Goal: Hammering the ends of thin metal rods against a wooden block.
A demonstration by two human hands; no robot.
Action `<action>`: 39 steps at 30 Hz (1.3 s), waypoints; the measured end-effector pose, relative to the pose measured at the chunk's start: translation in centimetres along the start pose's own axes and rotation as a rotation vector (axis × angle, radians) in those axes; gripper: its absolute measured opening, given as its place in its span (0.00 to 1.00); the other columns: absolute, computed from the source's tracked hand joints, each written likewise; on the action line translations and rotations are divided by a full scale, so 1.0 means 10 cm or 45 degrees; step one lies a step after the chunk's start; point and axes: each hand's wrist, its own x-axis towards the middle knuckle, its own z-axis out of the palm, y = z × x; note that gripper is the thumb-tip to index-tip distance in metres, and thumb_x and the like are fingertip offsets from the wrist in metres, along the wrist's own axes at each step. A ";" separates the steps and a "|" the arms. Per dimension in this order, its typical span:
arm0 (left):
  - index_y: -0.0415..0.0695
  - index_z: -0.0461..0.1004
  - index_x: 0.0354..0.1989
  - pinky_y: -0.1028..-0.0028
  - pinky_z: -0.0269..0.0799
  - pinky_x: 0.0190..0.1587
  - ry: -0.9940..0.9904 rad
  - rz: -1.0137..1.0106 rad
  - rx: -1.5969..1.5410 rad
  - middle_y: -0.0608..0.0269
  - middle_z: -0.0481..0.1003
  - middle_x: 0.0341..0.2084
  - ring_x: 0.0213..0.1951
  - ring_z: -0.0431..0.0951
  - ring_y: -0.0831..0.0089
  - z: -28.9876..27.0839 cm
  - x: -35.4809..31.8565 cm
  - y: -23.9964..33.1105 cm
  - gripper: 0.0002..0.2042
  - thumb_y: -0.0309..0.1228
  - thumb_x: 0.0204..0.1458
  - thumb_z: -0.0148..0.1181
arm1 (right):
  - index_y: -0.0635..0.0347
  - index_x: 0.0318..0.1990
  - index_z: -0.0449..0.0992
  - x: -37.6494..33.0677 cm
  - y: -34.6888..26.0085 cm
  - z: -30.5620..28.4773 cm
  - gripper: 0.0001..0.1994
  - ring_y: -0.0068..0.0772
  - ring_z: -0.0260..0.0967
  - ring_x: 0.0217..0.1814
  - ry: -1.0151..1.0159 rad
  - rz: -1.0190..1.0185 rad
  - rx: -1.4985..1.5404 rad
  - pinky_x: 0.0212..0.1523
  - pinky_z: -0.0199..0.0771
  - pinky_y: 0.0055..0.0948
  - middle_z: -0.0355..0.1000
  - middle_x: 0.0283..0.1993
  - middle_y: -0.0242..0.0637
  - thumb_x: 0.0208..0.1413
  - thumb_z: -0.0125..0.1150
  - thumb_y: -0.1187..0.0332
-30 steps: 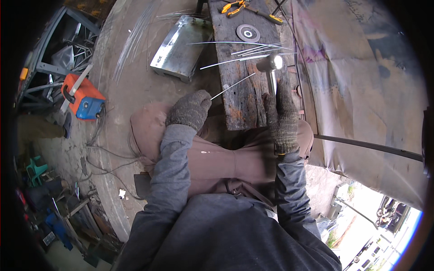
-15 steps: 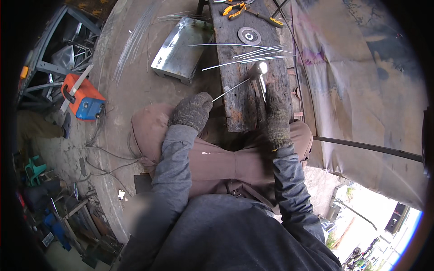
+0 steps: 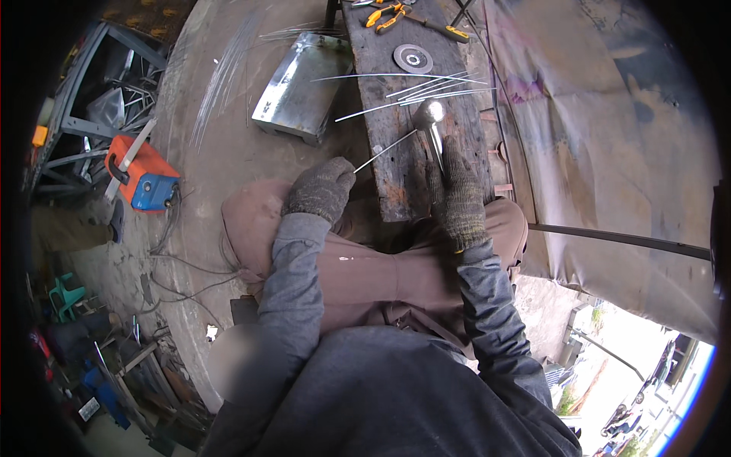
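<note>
My left hand, in a dark knitted glove, is closed around the near end of a thin metal rod. The rod slants up to the right over the dark wooden plank, its far end close to a shiny metal tool with a round head. My right hand, gloved alike, is closed on the slim shaft of that tool over the plank's near end. Several thin metal rods lie across the plank beyond the round head. A grey cutting disc lies flat behind them.
Yellow-handled pliers and a hammer-like tool lie at the plank's far end. A sheet-metal box stands left of it, with loose rods on the floor. Farther left are an orange-and-blue machine and cables. A stained sheet hangs right.
</note>
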 end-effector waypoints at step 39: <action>0.41 0.72 0.41 0.74 0.74 0.38 0.509 0.358 -1.101 0.64 0.74 0.35 0.34 0.76 0.77 0.21 -0.27 1.46 0.12 0.24 0.53 0.70 | 0.63 0.60 0.74 -0.23 0.72 -0.16 0.20 0.39 0.77 0.45 0.059 0.698 0.376 0.49 0.74 0.37 0.78 0.46 0.50 0.65 0.57 0.61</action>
